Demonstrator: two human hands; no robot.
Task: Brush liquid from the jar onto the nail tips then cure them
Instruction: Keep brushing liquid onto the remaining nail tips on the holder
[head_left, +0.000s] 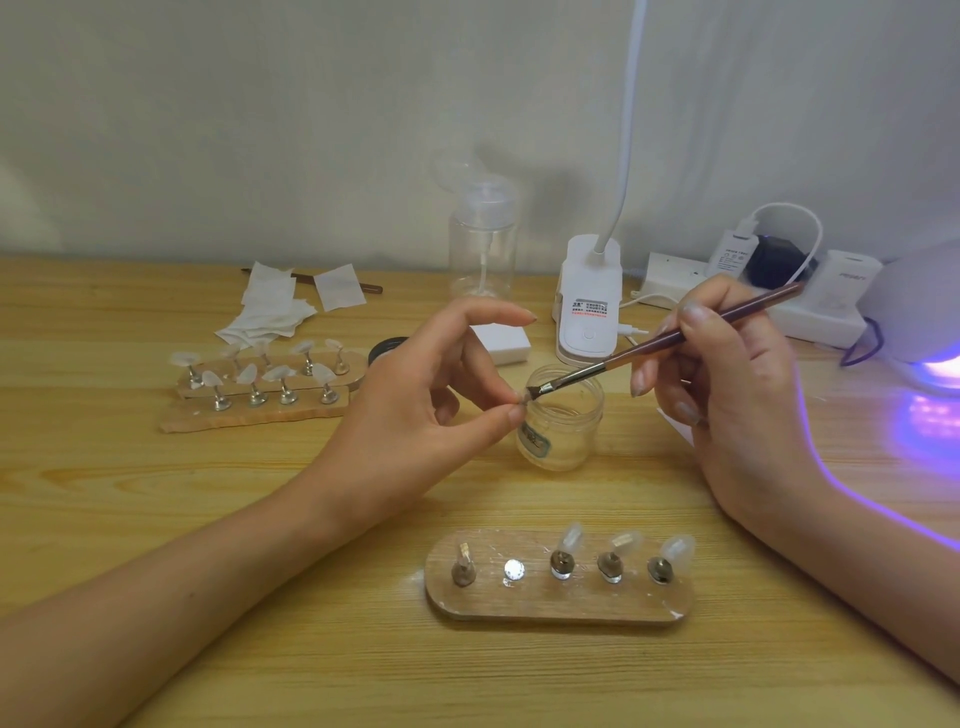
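Centrally on the pale wooden worktop (130, 467): small clear round jar (563, 431), open-mouthed, seemingly with a little clear liquid at its bottom. Left hand (415, 405) pinches a tiny translucent nail tip (522, 398) at the jar's rim; right hand (727, 384) grips a slim brown-handled brush (670, 340), bristles touching that tip. Front edge: oval wooden stand (558, 605), three metal posts bearing frosted nail tips (571, 538). Back edge: tall clear pump bottle (483, 244), contents indiscernible. Right edge: white curing lamp (919, 312), glowing violet.

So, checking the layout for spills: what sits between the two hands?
In the head view, the open jar stands between the left hand, pinching a nail tip, and the right hand, whose brush reaches over its rim.
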